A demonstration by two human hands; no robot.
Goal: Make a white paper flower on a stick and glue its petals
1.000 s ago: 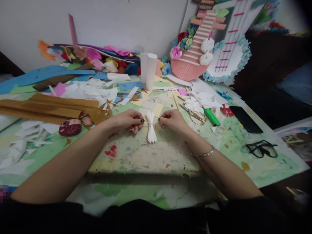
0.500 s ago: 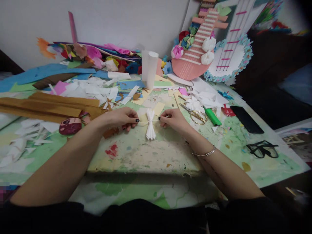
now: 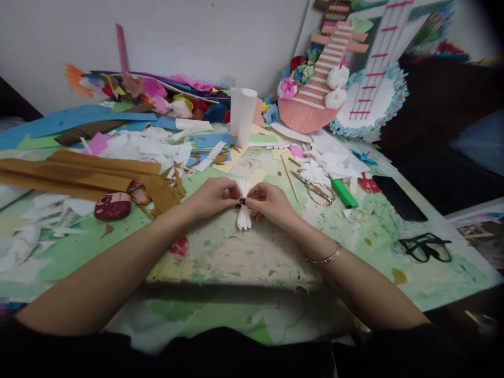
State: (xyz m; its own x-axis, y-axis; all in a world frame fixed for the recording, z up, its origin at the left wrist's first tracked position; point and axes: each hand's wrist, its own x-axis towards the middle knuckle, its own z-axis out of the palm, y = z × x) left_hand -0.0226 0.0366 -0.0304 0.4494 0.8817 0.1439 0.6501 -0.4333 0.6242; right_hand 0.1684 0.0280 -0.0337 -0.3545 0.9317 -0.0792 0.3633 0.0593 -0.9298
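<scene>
A white pleated paper fan bundle, drawn in at its waist and flared at both ends, is on the table in front of me. My left hand is closed at its waist from the left. From the right, my right hand pinches at the same spot, the thumb tips nearly touching over the paper. The thin white string seen half a second ago around the waist is now hidden behind my fingers.
Gold-handled scissors, a thin wooden stick and a green tube-shaped item lie to the right, with a black phone and glasses beyond. White paper scraps, brown paper and a maroon case are left. A paper roll stands behind.
Both hands have moved inward from either side, where they held the string's ends stretched out, and now meet at the bundle's waist. The wooden stick has come into view.
</scene>
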